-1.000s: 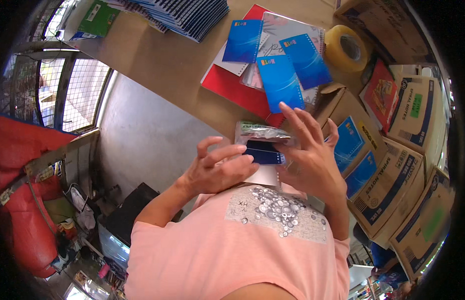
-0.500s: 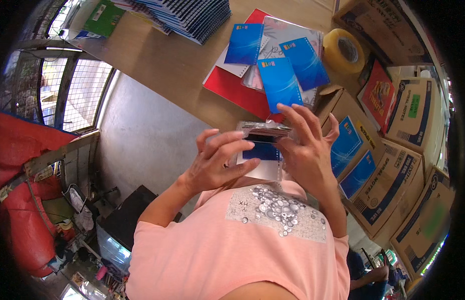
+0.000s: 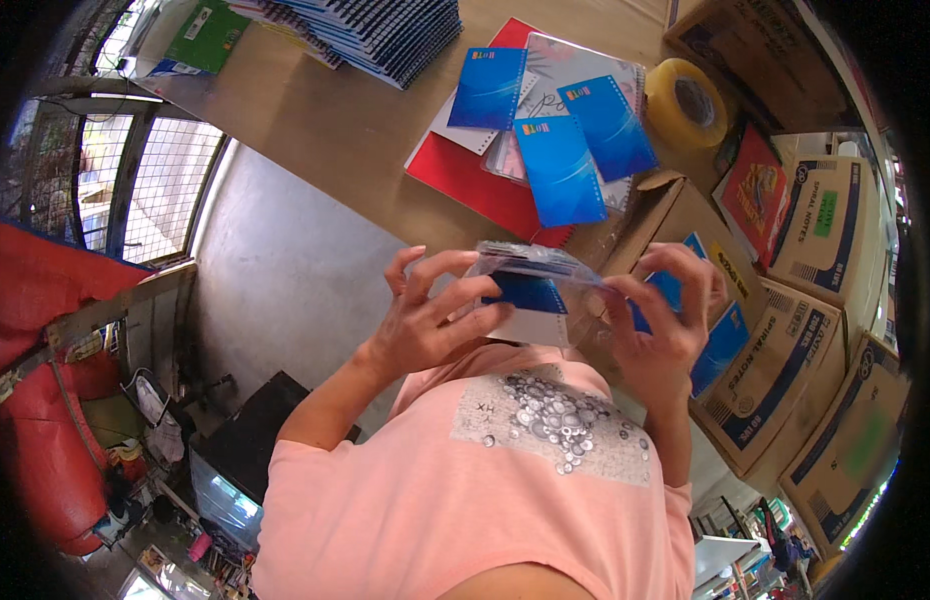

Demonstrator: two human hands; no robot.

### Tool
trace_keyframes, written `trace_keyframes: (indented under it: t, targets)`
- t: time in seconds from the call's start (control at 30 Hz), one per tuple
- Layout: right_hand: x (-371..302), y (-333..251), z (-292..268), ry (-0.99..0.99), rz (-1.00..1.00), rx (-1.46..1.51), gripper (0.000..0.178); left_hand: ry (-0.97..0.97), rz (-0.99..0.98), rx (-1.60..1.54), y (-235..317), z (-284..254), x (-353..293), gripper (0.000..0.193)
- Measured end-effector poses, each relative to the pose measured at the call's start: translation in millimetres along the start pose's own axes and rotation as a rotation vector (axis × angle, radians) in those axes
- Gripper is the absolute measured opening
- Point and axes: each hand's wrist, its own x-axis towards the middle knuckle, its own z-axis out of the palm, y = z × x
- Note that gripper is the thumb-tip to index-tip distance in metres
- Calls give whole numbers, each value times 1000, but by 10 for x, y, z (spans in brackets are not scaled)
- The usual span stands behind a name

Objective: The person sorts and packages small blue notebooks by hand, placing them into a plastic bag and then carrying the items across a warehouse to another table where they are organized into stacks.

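Note:
In front of my chest is a clear plastic bag (image 3: 577, 270) with a blue-covered sheet or small notebook (image 3: 530, 293) in or against it, white paper below the blue. My left hand (image 3: 425, 312) grips the packet's left side, thumb and fingers closed on it. My right hand (image 3: 663, 318) pinches the plastic at its right end, stretching it away from the packet. Just beyond, several blue notebook covers (image 3: 560, 170) with punched edges lie on a grey-white patterned cover (image 3: 590, 60) and a red folder or sheet (image 3: 455, 190).
Spiral notebooks (image 3: 380, 35) are stacked at the table's far side. A roll of clear-yellow tape (image 3: 688, 103) stands near cardboard boxes (image 3: 770, 365) on the right. An open carton (image 3: 650, 215) sits beside my right hand. Left of the table is a meshed window (image 3: 165, 190).
My right hand has moved right and slightly down from the packet's top, drawing the plastic out sideways. My left hand keeps its place on the packet.

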Motion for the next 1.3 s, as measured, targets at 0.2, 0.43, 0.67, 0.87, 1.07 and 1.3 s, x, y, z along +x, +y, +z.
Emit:
trace_keyframes:
  t: [0.2,0.43,0.67,0.87,1.07,1.3]
  targets:
    - [-50,63,14,97,-7,98,27,-221,-137,-60,102,-180,203,29]
    - [-171,4,-173,31,-36,232,32,-260,-218,-220,82,-229,256,28]
    - [-196,-46,-546,-221,-141,317,30,-272,-183,-180,24,-230,239,30]
    - [-223,-37,-597,-370,-136,299,31,-326,-161,-194,1,-259,320,33]
    - [-266,-38,-390,-44,-69,196,37,-280,-159,-254,-6,-261,312,30]
    - [-172,-40,-211,-81,-83,213,38,-328,-200,-260,0,-304,334,31]
